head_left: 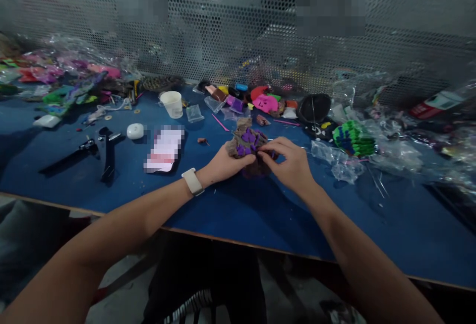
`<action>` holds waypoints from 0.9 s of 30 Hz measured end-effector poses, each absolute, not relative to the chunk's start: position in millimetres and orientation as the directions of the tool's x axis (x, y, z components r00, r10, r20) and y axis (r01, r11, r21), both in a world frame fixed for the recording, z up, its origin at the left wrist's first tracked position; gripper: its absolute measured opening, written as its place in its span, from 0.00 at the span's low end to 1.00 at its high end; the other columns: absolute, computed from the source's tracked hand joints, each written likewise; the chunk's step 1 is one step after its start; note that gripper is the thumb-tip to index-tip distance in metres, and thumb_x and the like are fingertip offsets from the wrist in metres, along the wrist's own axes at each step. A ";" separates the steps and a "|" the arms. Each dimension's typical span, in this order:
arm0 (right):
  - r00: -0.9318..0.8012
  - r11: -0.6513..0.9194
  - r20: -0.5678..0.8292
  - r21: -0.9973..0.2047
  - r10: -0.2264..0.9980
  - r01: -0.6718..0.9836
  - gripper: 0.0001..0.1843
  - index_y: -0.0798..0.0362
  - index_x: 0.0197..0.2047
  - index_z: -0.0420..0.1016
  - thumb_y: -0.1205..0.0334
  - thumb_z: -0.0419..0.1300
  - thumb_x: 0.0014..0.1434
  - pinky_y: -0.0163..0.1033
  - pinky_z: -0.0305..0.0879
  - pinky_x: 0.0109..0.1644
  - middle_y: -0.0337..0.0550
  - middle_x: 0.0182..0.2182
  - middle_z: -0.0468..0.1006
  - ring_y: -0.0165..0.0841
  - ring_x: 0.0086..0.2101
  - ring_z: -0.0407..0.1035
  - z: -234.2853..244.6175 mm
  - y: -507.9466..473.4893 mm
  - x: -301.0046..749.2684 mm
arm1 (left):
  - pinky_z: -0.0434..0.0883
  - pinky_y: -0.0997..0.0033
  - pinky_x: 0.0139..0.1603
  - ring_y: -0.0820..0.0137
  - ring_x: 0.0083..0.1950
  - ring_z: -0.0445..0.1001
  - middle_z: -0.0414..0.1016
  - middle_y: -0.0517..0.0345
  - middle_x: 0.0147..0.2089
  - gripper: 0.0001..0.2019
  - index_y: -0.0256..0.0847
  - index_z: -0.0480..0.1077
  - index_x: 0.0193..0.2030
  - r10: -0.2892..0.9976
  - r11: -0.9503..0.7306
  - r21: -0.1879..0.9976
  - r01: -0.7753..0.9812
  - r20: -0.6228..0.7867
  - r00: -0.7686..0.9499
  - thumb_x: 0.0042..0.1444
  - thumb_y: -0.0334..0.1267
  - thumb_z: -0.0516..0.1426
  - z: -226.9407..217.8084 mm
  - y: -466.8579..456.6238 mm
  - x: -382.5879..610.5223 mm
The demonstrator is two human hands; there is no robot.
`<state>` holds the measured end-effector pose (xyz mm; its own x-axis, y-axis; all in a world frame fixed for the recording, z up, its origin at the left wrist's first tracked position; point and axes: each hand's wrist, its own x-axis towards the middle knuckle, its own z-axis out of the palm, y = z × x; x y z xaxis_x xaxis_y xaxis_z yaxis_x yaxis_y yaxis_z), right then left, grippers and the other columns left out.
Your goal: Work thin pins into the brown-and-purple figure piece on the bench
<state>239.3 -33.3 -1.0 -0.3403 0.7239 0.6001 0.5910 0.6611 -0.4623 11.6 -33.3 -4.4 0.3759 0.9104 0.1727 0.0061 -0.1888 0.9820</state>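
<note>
A brown modelling-clay figure [244,124] with purple patches is held just above the blue table. My left hand [231,162] is closed around its left side, the thumb lying along the near edge. A pale watch band circles that wrist. At the figure's right side, my right hand [288,162] has thumb and forefinger pinched on the clay's purple edge. The other right fingers are curled. The figure's underside is hidden by the hands and shadow. Beyond it lie a small brown lump [263,120] and a pink stick [220,122].
A phone [163,150], white earbud case [135,131], black tool [106,153] and paper cup [172,104] stand left. Clay packets [235,103] line the back by a perforated metal screen [223,31]. Plastic wrappers [401,150] and a green-blue clay piece [353,138] lie right.
</note>
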 end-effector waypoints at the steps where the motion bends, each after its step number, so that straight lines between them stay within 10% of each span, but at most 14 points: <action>1: -0.343 0.666 0.604 -0.458 0.719 0.589 0.05 0.46 0.44 0.88 0.60 0.69 0.71 0.49 0.80 0.46 0.46 0.40 0.87 0.42 0.40 0.81 -1.6 -33.3 238.9 | 0.78 0.50 0.71 0.52 0.64 0.82 0.86 0.47 0.49 0.12 0.39 0.78 0.48 0.910 -0.194 0.981 0.011 0.176 0.375 0.62 0.43 0.68 -4.1 -33.3 11.2; 10: -0.282 0.647 0.627 -0.483 0.726 0.590 0.05 0.45 0.42 0.88 0.60 0.68 0.71 0.49 0.79 0.41 0.45 0.39 0.87 0.41 0.37 0.80 -3.6 -36.1 232.8 | 0.78 0.47 0.71 0.51 0.64 0.81 0.85 0.49 0.44 0.09 0.40 0.78 0.46 0.908 -0.220 0.975 0.021 0.197 0.370 0.62 0.41 0.66 -2.9 -36.1 12.2; 21: -0.266 0.652 0.638 -0.501 0.723 0.569 0.06 0.46 0.42 0.87 0.61 0.67 0.71 0.47 0.77 0.37 0.45 0.38 0.86 0.39 0.33 0.78 2.1 -41.5 227.9 | 0.83 0.56 0.52 0.62 0.43 0.79 0.81 0.54 0.39 0.06 0.41 0.74 0.38 0.915 -0.231 0.971 0.058 0.196 0.352 0.61 0.39 0.65 -4.7 -35.9 13.1; 27: -0.247 0.620 0.612 -0.525 0.751 0.583 0.07 0.45 0.41 0.86 0.58 0.66 0.72 0.49 0.78 0.39 0.46 0.39 0.86 0.40 0.34 0.77 1.6 -42.4 225.7 | 0.84 0.52 0.60 0.56 0.53 0.83 0.87 0.50 0.47 0.10 0.40 0.78 0.46 0.923 -0.192 0.981 0.017 0.174 0.343 0.60 0.40 0.68 -3.8 -37.0 12.5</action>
<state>225.7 -42.4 1.6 -0.2470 0.7511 0.6122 0.5827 0.6200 -0.5255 12.5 -37.0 -3.8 0.3430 0.9230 0.1743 0.0174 -0.1917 0.9813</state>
